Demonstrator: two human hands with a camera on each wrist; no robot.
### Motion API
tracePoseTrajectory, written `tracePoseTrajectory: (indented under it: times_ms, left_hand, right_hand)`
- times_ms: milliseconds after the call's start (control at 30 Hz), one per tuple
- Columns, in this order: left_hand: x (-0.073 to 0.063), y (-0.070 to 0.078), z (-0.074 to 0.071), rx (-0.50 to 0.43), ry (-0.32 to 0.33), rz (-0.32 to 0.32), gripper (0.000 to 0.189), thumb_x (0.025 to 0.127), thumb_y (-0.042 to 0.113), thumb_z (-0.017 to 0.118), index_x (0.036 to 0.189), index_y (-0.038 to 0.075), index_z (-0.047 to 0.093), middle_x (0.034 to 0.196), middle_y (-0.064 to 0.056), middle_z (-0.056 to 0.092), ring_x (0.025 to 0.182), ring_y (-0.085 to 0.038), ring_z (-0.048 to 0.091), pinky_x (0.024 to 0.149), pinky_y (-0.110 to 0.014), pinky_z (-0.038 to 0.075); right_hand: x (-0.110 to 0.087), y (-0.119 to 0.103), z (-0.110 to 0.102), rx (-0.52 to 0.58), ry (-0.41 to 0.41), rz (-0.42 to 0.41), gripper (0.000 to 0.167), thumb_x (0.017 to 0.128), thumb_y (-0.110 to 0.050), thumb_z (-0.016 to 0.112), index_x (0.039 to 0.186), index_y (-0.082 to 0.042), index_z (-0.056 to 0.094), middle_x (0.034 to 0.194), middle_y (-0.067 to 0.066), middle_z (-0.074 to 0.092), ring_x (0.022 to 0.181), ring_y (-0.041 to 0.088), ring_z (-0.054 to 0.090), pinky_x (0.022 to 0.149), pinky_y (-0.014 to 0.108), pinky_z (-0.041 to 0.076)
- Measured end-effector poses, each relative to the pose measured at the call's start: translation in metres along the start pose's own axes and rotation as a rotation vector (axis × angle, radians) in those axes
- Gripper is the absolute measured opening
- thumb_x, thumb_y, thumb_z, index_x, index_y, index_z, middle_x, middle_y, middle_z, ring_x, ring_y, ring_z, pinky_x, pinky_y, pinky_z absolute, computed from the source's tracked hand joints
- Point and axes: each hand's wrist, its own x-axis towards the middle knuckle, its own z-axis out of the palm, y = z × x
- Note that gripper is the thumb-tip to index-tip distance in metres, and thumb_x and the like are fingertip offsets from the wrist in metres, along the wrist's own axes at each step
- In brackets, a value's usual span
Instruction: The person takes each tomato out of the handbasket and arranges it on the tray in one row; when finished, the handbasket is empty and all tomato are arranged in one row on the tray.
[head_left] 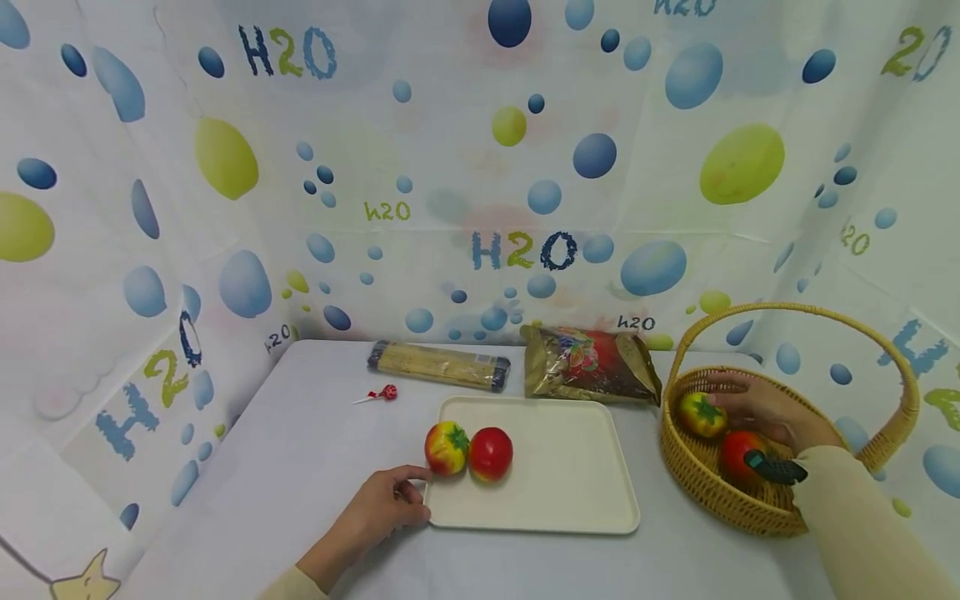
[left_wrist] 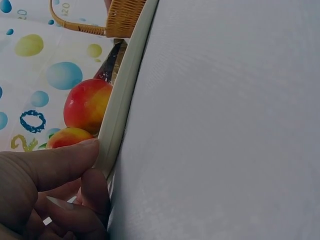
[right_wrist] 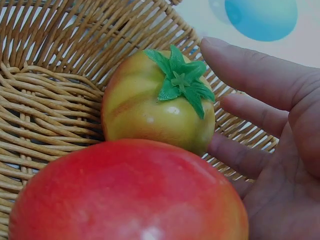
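My left hand (head_left: 386, 508) holds the left rim of a cream tray (head_left: 562, 500), thumb and curled fingers at the edge. On the tray's left side sit a red-and-yellow tomato (head_left: 447, 447) with a green leafy top and a smooth red fruit (head_left: 491, 455), side by side. Over at the right, my right hand (right_wrist: 280, 125) reaches into a wicker basket (head_left: 697, 479). Its fingers are spread beside a yellowish tomato (right_wrist: 155, 110) with a green calyx, fingertips right at its side. Another red fruit (right_wrist: 130, 190) lies nearer the wrist, partly covered by a dark wrist strap in the head view.
Behind the tray lie a packet of noodle-like sticks (head_left: 438, 365) and a shiny gold-and-red bag (head_left: 588, 365). A red lollipop (head_left: 387, 392) rests left of them. The basket's tall handle (head_left: 795, 308) arches over my right forearm. Patterned curtain (head_left: 450, 167) encloses the table.
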Motion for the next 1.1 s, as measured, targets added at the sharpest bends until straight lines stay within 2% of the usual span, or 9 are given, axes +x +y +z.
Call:
tracePoseTrajectory:
  times_ms: [167,433,700,933,1100]
  left_hand:
    - [0.001,-0.0006,0.0004,0.007,0.0,-0.002,0.051,0.078,0.003,0.083,0.126,0.002,0.065,0.084,-0.004,0.06,0.072,-0.019,0.052,0.057,-0.028,0.044]
    - [0.0027,-0.0023,0.0004,0.005,-0.009,-0.009,0.051,0.077,0.003,0.083,0.126,0.002,0.066,0.084,-0.004,0.06,0.072,-0.019,0.052,0.057,-0.028,0.044]
    - [0.003,-0.0022,-0.0014,0.007,-0.007,-0.016,0.052,0.077,0.004,0.083,0.126,0.003,0.066,0.084,-0.005,0.06,0.072,-0.019,0.053,0.059,-0.029,0.045]
    - [0.0029,-0.0027,-0.0009,0.022,-0.005,-0.011,0.052,0.077,0.004,0.083,0.126,0.004,0.067,0.083,-0.004,0.061,0.072,-0.019,0.053,0.059,-0.029,0.045]
    - [0.0025,-0.0027,-0.0007,0.017,-0.006,-0.005,0.051,0.077,0.004,0.083,0.126,0.004,0.067,0.083,-0.004,0.061,0.071,-0.019,0.053,0.059,-0.029,0.045]
  right_hand:
    - [-0.0009,0.0,0.0016,-0.022,-0.021,-0.029,0.073,0.102,-0.032,0.063,0.157,-0.002,0.027,0.135,-0.005,0.054,0.115,0.014,0.059,0.097,0.038,0.051]
    - [0.0018,0.0005,0.005,-0.019,-0.027,-0.034,0.069,0.101,-0.027,0.064,0.155,0.0,0.03,0.126,-0.01,0.056,0.11,0.015,0.058,0.093,0.035,0.052]
    - [0.0067,0.0025,0.0061,-0.031,-0.028,-0.012,0.064,0.1,-0.028,0.066,0.152,-0.002,0.039,0.129,-0.003,0.055,0.11,0.016,0.059,0.092,0.034,0.052]
    - [0.0085,0.0047,0.0055,-0.048,-0.031,-0.027,0.066,0.1,-0.028,0.066,0.152,0.001,0.038,0.133,0.002,0.053,0.112,0.017,0.057,0.093,0.033,0.052]
    - [0.0076,0.0057,0.0047,-0.044,-0.014,-0.04,0.059,0.101,-0.029,0.065,0.149,-0.001,0.044,0.125,-0.005,0.058,0.109,0.015,0.06,0.091,0.033,0.053]
